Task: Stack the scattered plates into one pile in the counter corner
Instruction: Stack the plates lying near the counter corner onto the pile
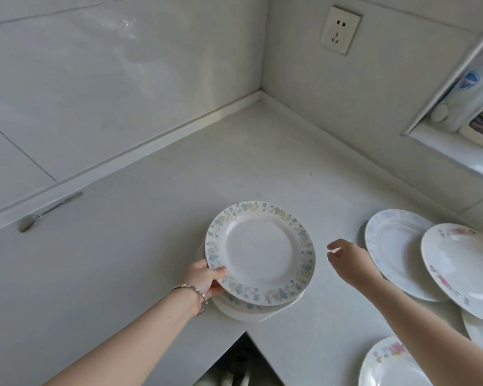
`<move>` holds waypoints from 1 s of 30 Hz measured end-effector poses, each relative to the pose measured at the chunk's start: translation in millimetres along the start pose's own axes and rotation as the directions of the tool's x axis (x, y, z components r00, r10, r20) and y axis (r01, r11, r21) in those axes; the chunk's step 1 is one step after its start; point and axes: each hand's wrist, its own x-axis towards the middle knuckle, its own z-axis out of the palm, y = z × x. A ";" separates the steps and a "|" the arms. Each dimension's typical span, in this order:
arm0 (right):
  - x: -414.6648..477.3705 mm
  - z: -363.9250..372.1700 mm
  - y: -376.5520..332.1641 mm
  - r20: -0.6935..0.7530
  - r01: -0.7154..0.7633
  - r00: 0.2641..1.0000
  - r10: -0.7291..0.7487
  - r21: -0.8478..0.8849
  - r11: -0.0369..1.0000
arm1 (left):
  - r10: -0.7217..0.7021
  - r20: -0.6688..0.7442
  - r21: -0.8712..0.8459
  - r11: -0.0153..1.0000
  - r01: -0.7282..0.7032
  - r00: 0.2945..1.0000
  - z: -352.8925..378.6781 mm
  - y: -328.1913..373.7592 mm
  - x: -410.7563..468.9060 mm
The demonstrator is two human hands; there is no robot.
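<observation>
Left hand (204, 278) grips rim of leafy plate (260, 252) over small pile (246, 312) on counter (151, 218). Right hand (349, 260) hovers beside, fingers relaxed, empty. Loose plates (396, 246) overlap at right.

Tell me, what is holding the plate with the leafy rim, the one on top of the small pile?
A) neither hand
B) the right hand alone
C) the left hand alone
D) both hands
C: the left hand grips the leaf-rimmed plate at its near rim, thumb on top, while the right hand hangs apart from it with loose fingers, holding nothing.
</observation>
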 end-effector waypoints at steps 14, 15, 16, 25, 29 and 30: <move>-9.3 2.8 -1.6 0.026 0.029 0.999 -0.028 -0.025 0.999 | 0.192 -0.022 0.784 0.613 -0.102 0.981 -23.9 -7.2 24.3; -9.9 3.0 -1.7 0.029 0.032 0.999 -0.031 -0.029 0.999 | 0.217 -0.014 0.842 0.529 -0.106 0.976 -23.6 -5.0 23.7; -10.5 3.3 -2.3 0.031 0.036 0.999 -0.035 -0.032 0.999 | 0.243 -0.002 0.903 0.418 -0.103 0.970 -23.3 -2.3 23.4; -20.9 16.2 -59.8 -0.021 0.305 0.950 -0.310 -0.123 0.944 | 0.269 -0.069 0.940 0.339 -0.027 0.961 -36.1 -5.2 17.0; -40.3 43.5 -121.1 0.297 0.566 0.810 -0.506 -0.170 0.807 | 0.280 -0.188 0.893 0.448 0.045 0.941 -102.0 -19.7 5.2; -47.8 54.2 -138.1 0.367 0.616 0.766 -0.527 -0.184 0.766 | 0.276 -0.237 0.885 0.456 0.090 0.932 -124.8 -23.0 -0.1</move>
